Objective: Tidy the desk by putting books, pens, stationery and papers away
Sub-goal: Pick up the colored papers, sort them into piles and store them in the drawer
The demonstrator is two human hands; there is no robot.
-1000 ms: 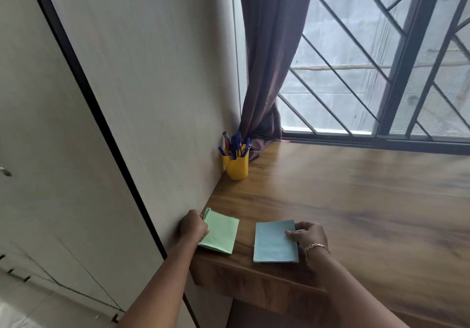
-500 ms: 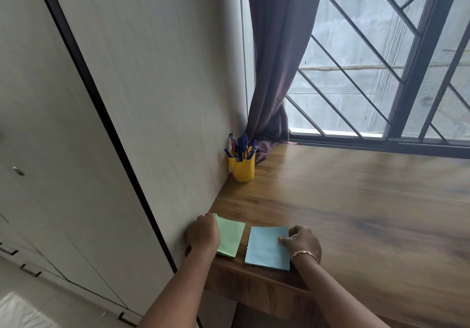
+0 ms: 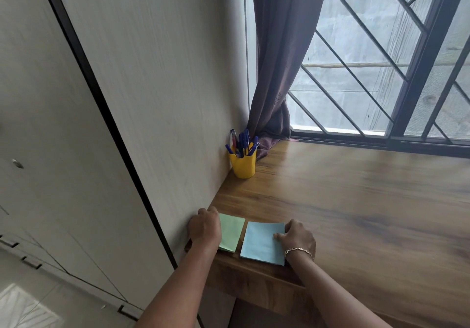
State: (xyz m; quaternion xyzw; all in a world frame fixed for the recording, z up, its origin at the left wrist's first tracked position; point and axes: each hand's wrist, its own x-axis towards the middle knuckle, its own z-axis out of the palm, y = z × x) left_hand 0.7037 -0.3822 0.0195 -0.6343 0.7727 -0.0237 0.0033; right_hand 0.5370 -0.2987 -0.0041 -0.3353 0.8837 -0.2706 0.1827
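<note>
Two small paper pads lie side by side at the near left corner of the wooden desk [image 3: 356,200]. The green pad [image 3: 232,232] is on the left, against the side panel, and my left hand [image 3: 204,228] rests on its left edge with the fingers curled over it. Just right of it lies the blue pad [image 3: 262,242]. My right hand [image 3: 297,238] presses its right edge with the fingertips. Further back along the panel stands a yellow cup [image 3: 243,163] holding several blue pens [image 3: 241,143].
A tall pale cabinet panel [image 3: 152,86] walls off the desk's left side. A brown curtain [image 3: 279,60] hangs in the back corner beside a barred window [image 3: 381,73]. Tiled floor [image 3: 30,302] shows at lower left.
The green pad has been laid flat against the panel, and the blue pad has slid left next to it. Both hands stayed on the pads.
</note>
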